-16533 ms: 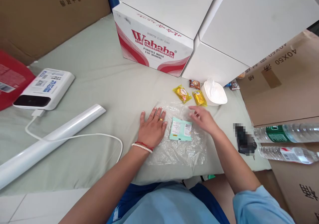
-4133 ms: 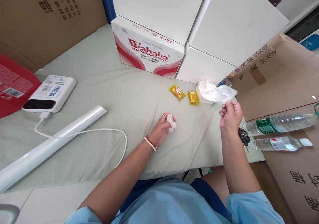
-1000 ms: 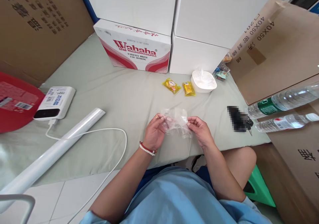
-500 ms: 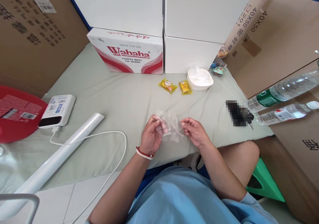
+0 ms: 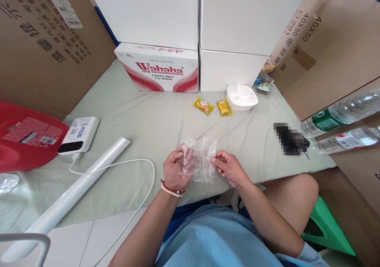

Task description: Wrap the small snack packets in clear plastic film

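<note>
A soft bed (image 5: 142, 116) with a pale green sheet carries the things; at the back, a red and white Wahaha box (image 5: 158, 69) sits on it, and a plain white box (image 5: 228, 69) stands just beside that; in front of the white box is a white bowl (image 5: 242, 98) with clear plastic in it; two small yellow snack packs (image 5: 203, 105) (image 5: 224, 107) lie just beside the bowl; a few more little packs (image 5: 263, 86) lie in the back corner; on the left lie a white power bank (image 5: 79, 134), its white cord (image 5: 124, 164), and a long white roll (image 5: 74, 193); on the right lies a dark blurred thing (image 5: 287, 139) with keys.
</note>
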Tool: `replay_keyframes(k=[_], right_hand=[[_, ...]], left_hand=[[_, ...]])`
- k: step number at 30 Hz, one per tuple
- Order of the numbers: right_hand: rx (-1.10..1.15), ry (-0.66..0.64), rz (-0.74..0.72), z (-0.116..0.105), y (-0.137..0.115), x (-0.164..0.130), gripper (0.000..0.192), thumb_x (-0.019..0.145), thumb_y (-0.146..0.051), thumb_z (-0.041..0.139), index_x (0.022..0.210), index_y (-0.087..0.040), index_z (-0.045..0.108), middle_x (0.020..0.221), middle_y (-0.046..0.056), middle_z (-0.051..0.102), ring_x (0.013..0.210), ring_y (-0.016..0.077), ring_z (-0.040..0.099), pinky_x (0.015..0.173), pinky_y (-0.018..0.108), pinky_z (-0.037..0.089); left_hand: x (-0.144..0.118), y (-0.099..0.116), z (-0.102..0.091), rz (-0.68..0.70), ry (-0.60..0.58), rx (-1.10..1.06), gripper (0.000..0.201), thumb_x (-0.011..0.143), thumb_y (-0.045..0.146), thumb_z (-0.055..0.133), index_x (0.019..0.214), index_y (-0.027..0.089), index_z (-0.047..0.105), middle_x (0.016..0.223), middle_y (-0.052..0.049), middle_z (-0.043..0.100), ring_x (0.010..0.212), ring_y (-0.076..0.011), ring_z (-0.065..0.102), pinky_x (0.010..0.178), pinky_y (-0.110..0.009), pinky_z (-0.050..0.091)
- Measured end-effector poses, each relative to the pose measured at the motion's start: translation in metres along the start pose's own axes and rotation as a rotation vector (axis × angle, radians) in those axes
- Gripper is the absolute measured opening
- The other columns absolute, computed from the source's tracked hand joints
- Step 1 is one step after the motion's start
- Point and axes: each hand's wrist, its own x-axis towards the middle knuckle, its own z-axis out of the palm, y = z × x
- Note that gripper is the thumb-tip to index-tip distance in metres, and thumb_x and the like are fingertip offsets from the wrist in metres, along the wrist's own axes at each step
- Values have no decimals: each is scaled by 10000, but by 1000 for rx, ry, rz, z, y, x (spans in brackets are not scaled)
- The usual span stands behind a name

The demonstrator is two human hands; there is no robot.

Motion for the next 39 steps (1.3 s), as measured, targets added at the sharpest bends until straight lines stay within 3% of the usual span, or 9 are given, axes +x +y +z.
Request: replay_keyframes(k=[9,15,19,23,28,31,34,37,39], right_hand=[[-177,53,-13,-21,-6,-4,427,688,-531,804,884,-172,681,708,-18,660,462,62,435,376,194,307],[-171,81,-47,-27,-6,-3,453,726,-559,780,931,-172,664,758,-1,671,474,58,442,387,191,318],[-268,63,-20,-19,1,0,467,803,-597,711,1029,-194,648,939,37,698,489,69,501,396,216,357],[-427,60,-70,-8,12,8,413,873,-573,662,1064,-207,654,905,30,684,495,88,526,460,254,417],[-275,-24,10,11,12,13,565,789,-539,780,1210,-191,636,964,44,715,592,112,559,545,263,429],[-176,-110,21,21,7,11,560,678,-477,888,1109,-185,683,925,28,724,766,140,624,674,254,462],[-114,-200,51,24,5,7,442,653,-490,901,894,-176,705,781,-2,682,686,115,563,629,238,423],[-84,-170,30,20,4,4,421,659,-510,893,828,-178,697,726,-24,626,598,81,455,535,216,336],[-45,-115,11,17,4,3,432,665,-515,891,867,-190,693,805,-25,635,583,65,420,499,205,302]], left_hand=[[5,12,-9,62,64,22,132,732,191,602,635,192,512,487,64,394,385,-72,344,438,-229,324],[4,16,-18,62,64,35,150,736,209,587,631,201,481,483,63,385,367,-81,357,429,-236,320],[2,14,-19,36,28,44,169,722,222,590,606,197,470,471,56,375,364,-84,359,436,-241,335],[1,12,-19,17,-12,52,188,720,232,593,591,192,463,465,53,362,368,-80,342,445,-237,334],[-6,11,-19,-15,-47,29,191,688,231,602,578,193,450,461,55,342,368,-78,310,441,-244,330],[-10,9,-18,-53,-84,8,217,681,237,597,568,197,416,453,58,326,358,-77,289,432,-254,327],[-12,11,-18,-74,-101,-6,229,668,240,596,557,201,400,449,55,334,356,-82,288,421,-264,321],[-13,14,-20,-74,-90,-14,245,666,253,595,545,206,387,434,61,309,345,-82,268,411,-273,315],[-14,15,-22,-70,-74,-22,263,668,267,593,540,212,370,422,70,278,335,-78,230,405,-278,305]])
